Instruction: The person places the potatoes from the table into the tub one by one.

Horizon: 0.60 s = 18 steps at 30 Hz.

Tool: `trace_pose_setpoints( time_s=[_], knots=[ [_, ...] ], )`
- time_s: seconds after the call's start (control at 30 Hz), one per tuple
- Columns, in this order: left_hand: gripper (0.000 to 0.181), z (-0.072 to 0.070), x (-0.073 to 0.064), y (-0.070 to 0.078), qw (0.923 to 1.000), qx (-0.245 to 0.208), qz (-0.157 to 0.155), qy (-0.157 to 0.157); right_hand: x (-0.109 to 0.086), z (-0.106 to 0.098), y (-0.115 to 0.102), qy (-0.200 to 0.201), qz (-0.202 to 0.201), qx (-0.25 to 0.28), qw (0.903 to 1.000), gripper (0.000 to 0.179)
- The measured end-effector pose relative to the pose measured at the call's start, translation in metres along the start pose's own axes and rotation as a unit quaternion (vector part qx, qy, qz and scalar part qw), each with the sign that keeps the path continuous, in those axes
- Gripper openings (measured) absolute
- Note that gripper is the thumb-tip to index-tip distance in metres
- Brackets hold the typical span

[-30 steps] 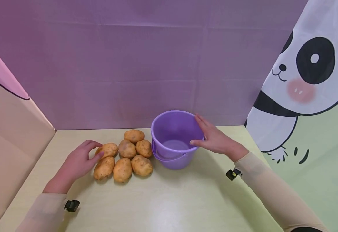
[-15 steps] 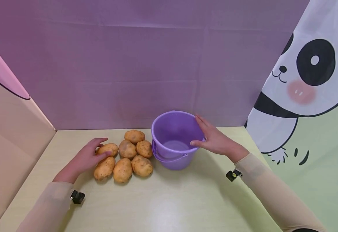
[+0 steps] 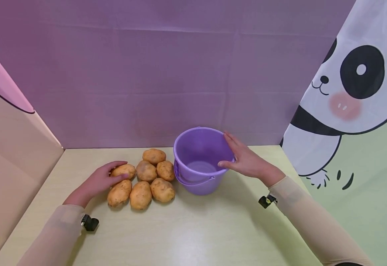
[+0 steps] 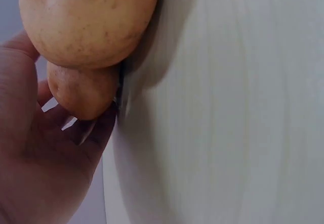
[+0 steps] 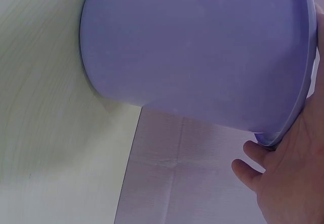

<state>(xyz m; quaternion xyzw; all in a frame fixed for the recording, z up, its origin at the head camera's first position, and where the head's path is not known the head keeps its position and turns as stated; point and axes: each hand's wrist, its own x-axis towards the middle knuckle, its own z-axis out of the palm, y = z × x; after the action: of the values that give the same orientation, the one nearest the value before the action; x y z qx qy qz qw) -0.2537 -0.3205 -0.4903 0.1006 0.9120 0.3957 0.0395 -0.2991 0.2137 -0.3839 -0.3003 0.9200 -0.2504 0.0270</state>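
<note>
My left hand holds a potato at the left of a cluster, thumb on its near side and fingers behind it. In the left wrist view that potato lies within the fingers, partly behind a nearer potato. A purple bucket stands upright to the right of the cluster, its handle hanging down at the front left. My right hand grips the bucket's right rim, thumb over the edge. In the right wrist view some fingers show outside the bucket wall.
Several other potatoes lie close together on the pale wooden table, the rightmost ones beside the bucket. A purple cloth wall rises behind the table. Printed panels stand at both sides, the right one with a panda.
My left hand has moved right and forward, and its fingers and thumb have come round the leftmost back potato. The right hand and the bucket have stayed in place.
</note>
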Motion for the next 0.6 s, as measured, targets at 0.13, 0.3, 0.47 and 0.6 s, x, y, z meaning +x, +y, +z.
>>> trace_pose_setpoints(
  time_s=[0.13,0.3,0.47,0.6],
  knots=[
    [0.071,0.0002,0.0004,-0.0016,1.0000,-0.007,-0.003,-0.004,-0.0001,0.0001,0.0006,0.002,-0.001,-0.002,1.0000,0.113],
    [0.071,0.0008,0.0012,-0.0029,0.9999,-0.010,-0.004,0.000,-0.0001,0.0011,0.0012,0.003,-0.002,-0.004,1.0000,0.113],
    [0.070,0.0014,0.0019,-0.0039,0.9999,-0.011,-0.002,0.006,0.0001,0.0019,0.0020,0.005,-0.004,-0.008,0.9999,0.113],
    [0.070,-0.0003,0.0007,-0.0025,0.9998,-0.015,-0.007,0.008,-0.0001,0.0015,0.0017,0.004,-0.005,-0.012,0.9999,0.112]
  ],
)
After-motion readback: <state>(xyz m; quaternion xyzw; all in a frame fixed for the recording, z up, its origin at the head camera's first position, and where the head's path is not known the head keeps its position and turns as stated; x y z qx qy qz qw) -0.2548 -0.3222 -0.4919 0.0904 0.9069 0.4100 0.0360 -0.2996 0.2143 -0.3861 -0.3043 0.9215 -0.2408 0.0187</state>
